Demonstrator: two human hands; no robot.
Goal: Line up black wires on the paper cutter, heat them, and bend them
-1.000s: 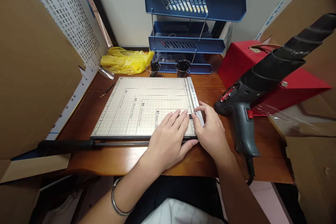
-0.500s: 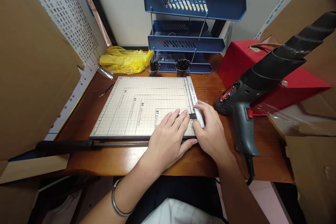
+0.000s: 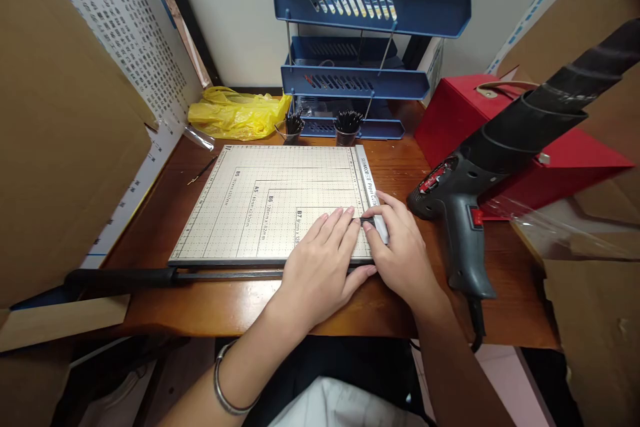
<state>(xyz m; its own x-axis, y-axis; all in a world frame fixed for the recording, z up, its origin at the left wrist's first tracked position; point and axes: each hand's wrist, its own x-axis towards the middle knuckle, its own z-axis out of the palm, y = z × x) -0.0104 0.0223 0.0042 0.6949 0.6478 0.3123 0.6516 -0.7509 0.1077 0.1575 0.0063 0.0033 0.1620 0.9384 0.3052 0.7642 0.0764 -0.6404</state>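
Observation:
A paper cutter (image 3: 215,213) with a gridded cream board lies flat on the wooden table. On the board's right part my left hand (image 3: 320,260) rests palm down, its fingers stretched out over thin black strands that look like wires (image 3: 367,221). Most of the strands are hidden under those fingers. My right hand (image 3: 403,250) is at the cutter's metal edge strip (image 3: 369,177), thumb and index finger pinching the strands' right ends. The cutter's blade arm, with its black handle (image 3: 123,277), lies low along the near edge of the board.
Two small cups of black wires (image 3: 349,125) stand behind the board, before a blue tiered tray rack (image 3: 370,10). A yellow plastic bag (image 3: 237,113) lies at the back left. At right are a heat gun (image 3: 465,213) and a red box (image 3: 540,180).
My right index finger and thumb have closed in on the ends of the black wires, which stuck out uncovered before. My left hand stays in place.

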